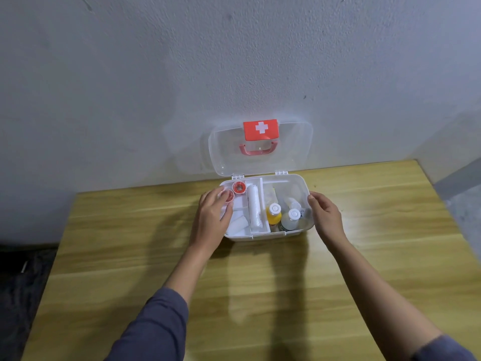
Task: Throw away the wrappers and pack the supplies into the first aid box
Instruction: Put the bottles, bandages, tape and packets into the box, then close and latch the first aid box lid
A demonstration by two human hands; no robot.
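On the desk (156, 256), the left hand (212, 220) pinches a red tape roll (226, 196) over the first aid box (265, 234), beside gauze rolls (254, 208) and two bottles (273, 216). The right hand (326, 217), fingers loosely spread, rests against the box's right wall.

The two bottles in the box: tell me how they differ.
The yellow bottle holds yellow liquid; the clear bottle looks pale or colourless. The yellow bottle stands beside the tray divider; the clear bottle stands further right, nearer the right hand. The clear bottle's cap looks slightly larger. Both stand upright with white caps in the first aid box.
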